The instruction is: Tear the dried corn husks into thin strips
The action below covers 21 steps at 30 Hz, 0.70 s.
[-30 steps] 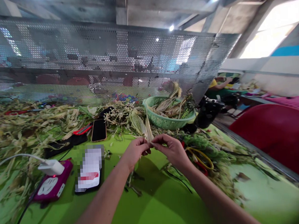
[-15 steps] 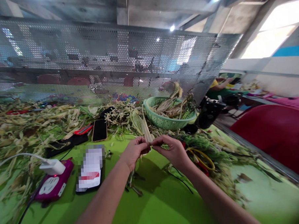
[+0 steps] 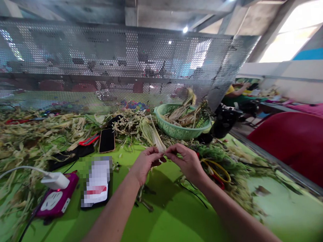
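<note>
A pale dried corn husk [image 3: 158, 142] stands up from between my two hands over the green table. My left hand [image 3: 147, 163] is closed, pinching the husk's lower end between thumb and fingers. Right beside it, my right hand [image 3: 184, 159] is closed too, thumb and forefinger pinched at the same end; just what lies between those tips is too small to make out clearly. Behind the held piece is a greener bunch of husk [image 3: 146, 130]. The shadow of my hands falls on the table [image 3: 166, 220] below.
A green basket [image 3: 180, 131] with dry husks stands behind. Left are a lit phone [image 3: 97, 184], a dark phone [image 3: 107, 140], a purple power strip [image 3: 54, 200] and heaped husks [image 3: 52, 136]. Yellow-handled pliers [image 3: 217, 168] lie right. A red chair [image 3: 293, 140] and another person's arm [image 3: 239, 91] are beyond.
The upper part of the husk leans a little more to the left. My right hand has shifted very slightly, its fingertips still at the husk's lower end.
</note>
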Available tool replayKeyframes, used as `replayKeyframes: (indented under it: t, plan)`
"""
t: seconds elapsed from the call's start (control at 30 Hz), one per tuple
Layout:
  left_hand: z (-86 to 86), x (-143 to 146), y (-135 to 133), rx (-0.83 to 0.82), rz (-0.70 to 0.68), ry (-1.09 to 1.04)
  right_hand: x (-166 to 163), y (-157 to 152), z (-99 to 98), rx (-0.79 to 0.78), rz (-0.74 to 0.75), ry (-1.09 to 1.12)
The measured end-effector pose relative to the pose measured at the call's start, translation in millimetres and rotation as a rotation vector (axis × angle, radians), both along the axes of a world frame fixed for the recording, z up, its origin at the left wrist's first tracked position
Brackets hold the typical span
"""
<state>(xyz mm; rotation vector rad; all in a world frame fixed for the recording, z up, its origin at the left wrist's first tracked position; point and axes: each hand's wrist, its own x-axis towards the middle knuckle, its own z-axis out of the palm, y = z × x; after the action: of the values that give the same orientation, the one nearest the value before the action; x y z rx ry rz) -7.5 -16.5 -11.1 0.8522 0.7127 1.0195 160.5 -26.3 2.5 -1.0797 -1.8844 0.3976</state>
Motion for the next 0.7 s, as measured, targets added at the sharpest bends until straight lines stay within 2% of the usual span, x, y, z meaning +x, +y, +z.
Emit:
replayKeyframes:
  t: [0.33, 0.5, 0.7]
  plan:
    - [7.2, 3.0, -4.2, 0.263, 0.017, 0.248, -0.6, -0.3, -1.8, -0.116, -0.003, 0.094]
    - [1.8, 1.8, -1.5, 0.113, 0.032, 0.161, -1.1, -1.3, 0.0, -0.057, 0.078, 0.103]
    - [-1.2, 2.0, -2.1, -0.010, 0.025, 0.006, 2.0, -2.8, 1.4, 0.078, 0.079, -0.011]
